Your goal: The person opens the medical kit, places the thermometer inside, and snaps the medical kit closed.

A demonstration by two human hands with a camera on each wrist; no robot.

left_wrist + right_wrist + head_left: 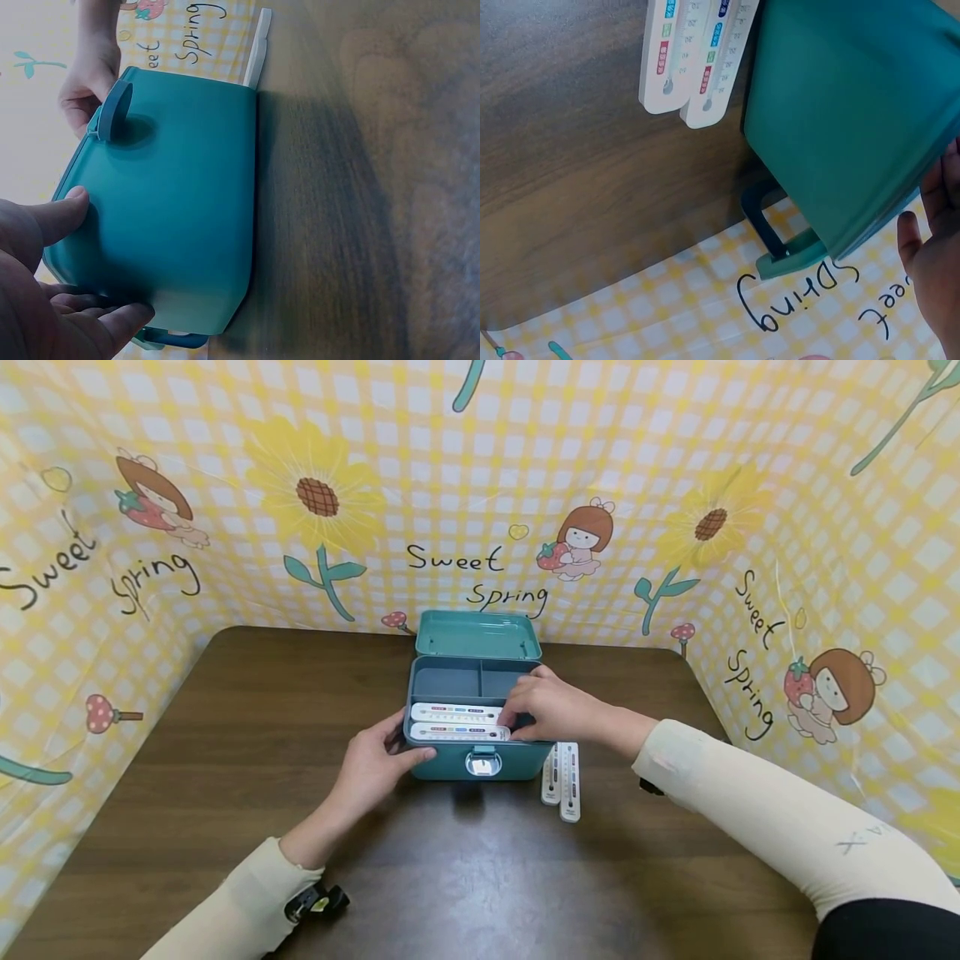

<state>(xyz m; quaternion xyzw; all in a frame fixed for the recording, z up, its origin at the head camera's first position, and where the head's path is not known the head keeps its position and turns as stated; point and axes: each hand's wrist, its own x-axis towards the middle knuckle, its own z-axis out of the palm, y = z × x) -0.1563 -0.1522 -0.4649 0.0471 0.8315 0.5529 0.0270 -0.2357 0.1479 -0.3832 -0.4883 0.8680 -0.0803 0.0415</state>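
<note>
A teal box with a metal front clasp stands with its lid raised. My left hand holds its front left corner, thumb on the front and fingers along the side. Inside the front compartment lie white thermometers, face up and side by side. My right hand reaches over the right rim with bent fingers and pinches the right end of a thermometer. The box wall hides its fingertips in the right wrist view.
Two more thermometers lie on the brown table by the box's right side. Behind the front compartment, a grey-blue tray has a divider. Yellow checked cloth encloses the back and sides.
</note>
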